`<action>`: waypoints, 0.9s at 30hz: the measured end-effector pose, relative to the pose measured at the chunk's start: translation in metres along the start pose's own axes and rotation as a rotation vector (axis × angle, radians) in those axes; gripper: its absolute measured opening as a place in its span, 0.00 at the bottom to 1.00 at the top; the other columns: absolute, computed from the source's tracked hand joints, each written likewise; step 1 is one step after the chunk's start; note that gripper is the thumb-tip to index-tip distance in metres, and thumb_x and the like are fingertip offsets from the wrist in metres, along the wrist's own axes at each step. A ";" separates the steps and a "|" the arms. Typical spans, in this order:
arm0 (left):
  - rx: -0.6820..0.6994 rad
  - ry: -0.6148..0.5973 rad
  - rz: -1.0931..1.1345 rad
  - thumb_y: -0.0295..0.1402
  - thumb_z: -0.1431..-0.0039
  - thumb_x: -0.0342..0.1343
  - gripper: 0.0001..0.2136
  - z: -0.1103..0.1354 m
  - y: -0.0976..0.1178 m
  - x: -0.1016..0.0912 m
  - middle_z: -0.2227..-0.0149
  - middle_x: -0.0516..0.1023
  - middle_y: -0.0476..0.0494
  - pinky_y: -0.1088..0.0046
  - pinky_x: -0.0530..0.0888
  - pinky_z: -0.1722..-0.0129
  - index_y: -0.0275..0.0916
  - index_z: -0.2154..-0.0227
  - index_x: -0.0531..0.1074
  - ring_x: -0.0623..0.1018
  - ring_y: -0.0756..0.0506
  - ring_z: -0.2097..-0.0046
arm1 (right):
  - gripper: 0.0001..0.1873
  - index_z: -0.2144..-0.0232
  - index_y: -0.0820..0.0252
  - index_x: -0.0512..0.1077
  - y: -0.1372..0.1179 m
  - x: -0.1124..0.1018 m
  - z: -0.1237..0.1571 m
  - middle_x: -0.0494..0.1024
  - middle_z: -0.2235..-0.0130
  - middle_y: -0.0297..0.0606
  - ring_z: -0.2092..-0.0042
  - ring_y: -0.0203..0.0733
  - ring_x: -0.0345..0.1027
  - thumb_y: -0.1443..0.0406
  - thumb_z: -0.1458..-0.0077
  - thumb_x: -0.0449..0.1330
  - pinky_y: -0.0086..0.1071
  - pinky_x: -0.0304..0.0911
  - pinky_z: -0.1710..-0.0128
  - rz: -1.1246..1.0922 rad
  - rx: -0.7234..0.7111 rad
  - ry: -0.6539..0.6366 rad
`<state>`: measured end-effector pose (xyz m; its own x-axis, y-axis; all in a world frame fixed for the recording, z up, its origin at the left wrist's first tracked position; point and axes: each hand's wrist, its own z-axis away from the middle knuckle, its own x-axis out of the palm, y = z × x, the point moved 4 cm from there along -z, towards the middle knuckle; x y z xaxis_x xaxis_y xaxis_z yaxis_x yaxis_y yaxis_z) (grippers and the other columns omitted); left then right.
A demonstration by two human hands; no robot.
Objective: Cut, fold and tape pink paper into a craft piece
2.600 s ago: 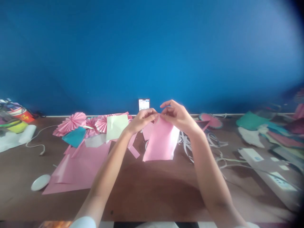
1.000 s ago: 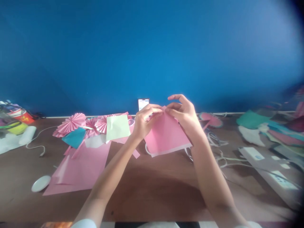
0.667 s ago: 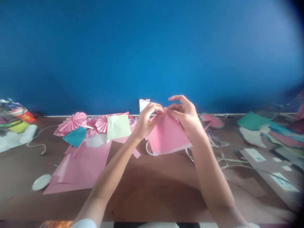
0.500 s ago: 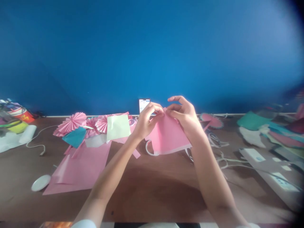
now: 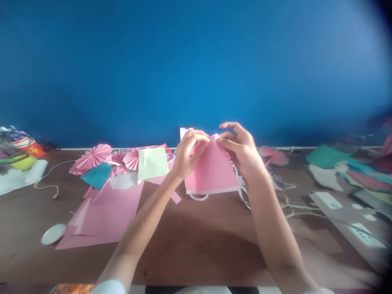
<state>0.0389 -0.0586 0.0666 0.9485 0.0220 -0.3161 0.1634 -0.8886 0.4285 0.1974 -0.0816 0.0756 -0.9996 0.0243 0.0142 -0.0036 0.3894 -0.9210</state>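
A sheet of pink paper (image 5: 212, 169) hangs upright between my hands, with a pale strip along its lower edge and a small fold at its top. My left hand (image 5: 191, 151) pinches the top edge from the left, thumb against fingers. On the other side, my right hand (image 5: 240, 147) grips the same edge between thumb and fingers, its index finger raised. Part of a white ring shows below the paper; the rest is hidden behind it.
Pink pleated paper fans (image 5: 96, 156), a teal paper piece (image 5: 97, 175) and a pale green square (image 5: 153, 163) lie left, above a large pink sheet (image 5: 101, 220). A phone (image 5: 186, 132) leans at the wall. Right are cables and a power strip (image 5: 364, 232).
The pink paper has turned to face me more squarely, and its lower edge has shifted left and up. A small fold now shows at the top between my fingertips.
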 end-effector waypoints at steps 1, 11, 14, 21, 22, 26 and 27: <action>0.006 0.022 -0.023 0.36 0.34 0.51 0.05 0.001 0.000 -0.001 0.56 0.74 0.43 0.60 0.70 0.48 0.43 0.62 0.70 0.74 0.44 0.51 | 0.22 0.55 0.54 0.64 -0.001 -0.001 0.000 0.75 0.65 0.35 0.69 0.37 0.69 0.58 0.51 0.65 0.31 0.63 0.72 0.020 -0.016 0.020; 0.107 0.045 -0.258 0.33 0.34 0.52 0.03 0.003 0.006 -0.002 0.58 0.74 0.44 0.62 0.68 0.49 0.43 0.61 0.69 0.72 0.44 0.51 | 0.20 0.56 0.53 0.64 -0.006 0.004 0.002 0.74 0.66 0.36 0.70 0.39 0.69 0.59 0.50 0.64 0.32 0.62 0.76 0.149 -0.071 0.073; 0.142 0.008 -0.326 0.33 0.34 0.51 0.03 0.002 0.006 -0.003 0.57 0.73 0.42 0.63 0.67 0.51 0.42 0.61 0.68 0.72 0.43 0.52 | 0.20 0.55 0.53 0.64 -0.006 0.006 0.003 0.74 0.68 0.35 0.70 0.39 0.70 0.59 0.50 0.64 0.32 0.62 0.76 0.163 -0.064 0.072; 0.188 -0.112 -0.585 0.33 0.33 0.49 0.05 0.000 0.003 0.002 0.60 0.72 0.40 0.63 0.66 0.56 0.39 0.64 0.66 0.70 0.41 0.55 | 0.19 0.55 0.55 0.64 -0.008 0.012 0.007 0.76 0.69 0.35 0.71 0.38 0.70 0.64 0.49 0.62 0.32 0.63 0.75 0.250 -0.098 0.076; 0.188 -0.122 -0.627 0.34 0.33 0.49 0.05 0.000 0.002 0.003 0.60 0.72 0.39 0.63 0.66 0.56 0.38 0.64 0.66 0.70 0.41 0.55 | 0.19 0.55 0.55 0.64 -0.008 0.013 0.007 0.76 0.69 0.35 0.71 0.38 0.71 0.64 0.49 0.62 0.32 0.64 0.74 0.263 -0.105 0.076; 0.177 -0.171 -0.754 0.33 0.33 0.47 0.07 0.001 0.001 0.007 0.55 0.72 0.36 0.61 0.65 0.54 0.37 0.62 0.67 0.68 0.38 0.50 | 0.20 0.53 0.56 0.64 -0.004 0.013 0.007 0.77 0.69 0.35 0.69 0.39 0.73 0.64 0.50 0.61 0.32 0.64 0.73 0.306 -0.106 0.076; 0.177 -0.178 -0.771 0.33 0.33 0.47 0.07 0.001 0.001 0.008 0.53 0.72 0.35 0.60 0.65 0.53 0.36 0.62 0.67 0.68 0.37 0.49 | 0.20 0.53 0.56 0.64 -0.004 0.012 0.006 0.77 0.69 0.35 0.69 0.39 0.73 0.65 0.50 0.61 0.32 0.64 0.73 0.313 -0.102 0.073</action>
<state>0.0467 -0.0601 0.0633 0.5266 0.5984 -0.6038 0.6942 -0.7127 -0.1010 0.1852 -0.0886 0.0766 -0.9470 0.2218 -0.2322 0.3100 0.4426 -0.8414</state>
